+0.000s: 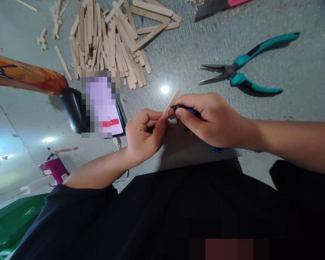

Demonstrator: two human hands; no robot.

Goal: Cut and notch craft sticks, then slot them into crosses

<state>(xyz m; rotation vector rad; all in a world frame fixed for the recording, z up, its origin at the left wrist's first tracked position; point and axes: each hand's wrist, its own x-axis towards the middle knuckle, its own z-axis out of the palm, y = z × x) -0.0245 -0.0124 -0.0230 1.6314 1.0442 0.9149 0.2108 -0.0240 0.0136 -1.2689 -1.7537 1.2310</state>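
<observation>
Between the thumb and fingers of my left hand is a wooden craft stick, slanting up and to the right. My right hand is closed around a blue-handled cutting tool with a dark pointed tip. That tip lies at or very near the stick's right side; I cannot tell whether it touches. Most of the tool is hidden in the palm, so its exact kind is unclear. Both hands are close together above the grey table, near its front edge.
Loose craft sticks are heaped at the back. Teal-handled needle-nose pliers lie open at right, below a pink-handled blade. Left of my hands are a lit phone, a black object and an orange can.
</observation>
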